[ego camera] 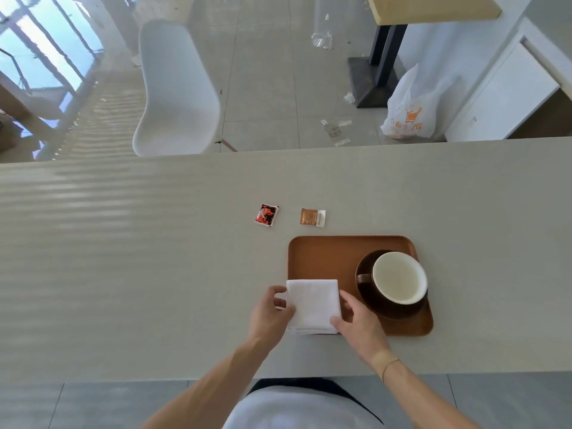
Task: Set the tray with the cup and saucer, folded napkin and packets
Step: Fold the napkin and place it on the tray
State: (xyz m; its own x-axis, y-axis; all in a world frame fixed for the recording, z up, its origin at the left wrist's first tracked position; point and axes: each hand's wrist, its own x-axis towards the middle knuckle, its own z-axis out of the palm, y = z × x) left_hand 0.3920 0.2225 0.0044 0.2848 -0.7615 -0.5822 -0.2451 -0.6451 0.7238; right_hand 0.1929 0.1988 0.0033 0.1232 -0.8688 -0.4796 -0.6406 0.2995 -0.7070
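A brown tray [322, 255] lies on the pale table. On its right side a dark saucer [399, 311] carries a cup [399, 278] with a cream inside and its handle to the left. A white folded napkin [314, 303] covers the tray's near left corner and overhangs its edge. My left hand [272, 317] pinches the napkin's left edge. My right hand [359, 323] holds its right edge and near right corner. Beyond the tray, on the table, lie a red and black packet [266, 214] and a tan packet [312, 217].
The table [123, 258] stretches wide to the left and right of the tray. Past its far edge stand a white chair [176, 88], another table's dark post [383, 51] and a white plastic bag [411, 109] on the floor.
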